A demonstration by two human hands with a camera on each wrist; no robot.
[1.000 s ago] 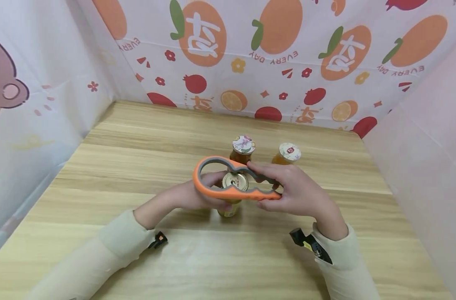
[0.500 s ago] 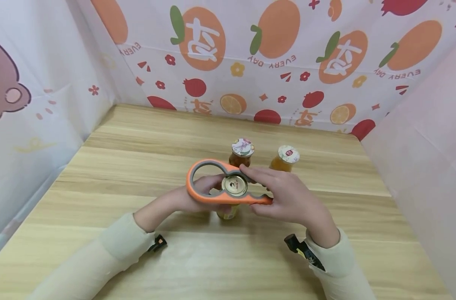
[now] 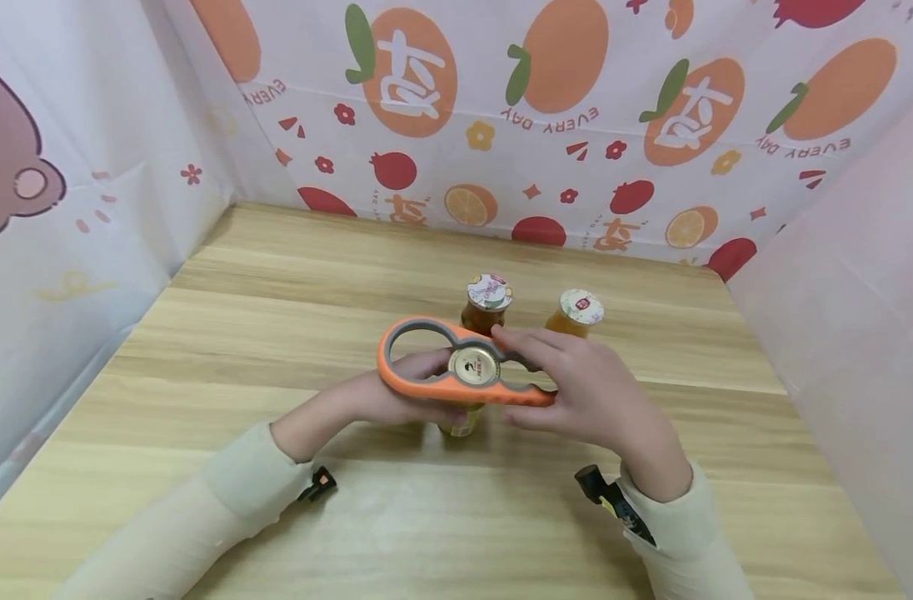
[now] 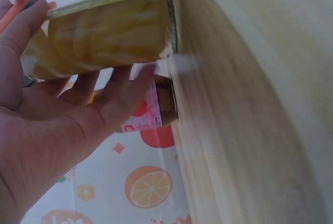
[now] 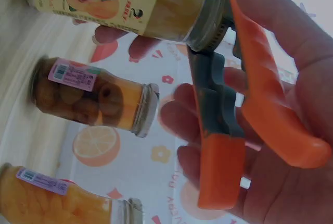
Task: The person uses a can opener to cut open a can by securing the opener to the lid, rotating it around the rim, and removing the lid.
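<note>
Left sleeve (image 3: 164, 517): long, pale cream, lightly creased, ending in a wide plain cuff (image 3: 250, 471).
Right sleeve (image 3: 696, 575): the same cream fabric, similarly cuffed.
Left wrist device (image 3: 319, 483): small, black, angular, with an orange spot.
Right wrist device (image 3: 614, 504): black, elongated, blunt-ended, with a yellow patch.
Hands (image 3: 587, 387): bare.

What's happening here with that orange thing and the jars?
A person's left hand holds a yellow jar upright, while their right hand grips an orange opener fitted around its gold lid. The lid is on the jar. A brown jar and an orange jar, both lidded, stand beyond.
</note>
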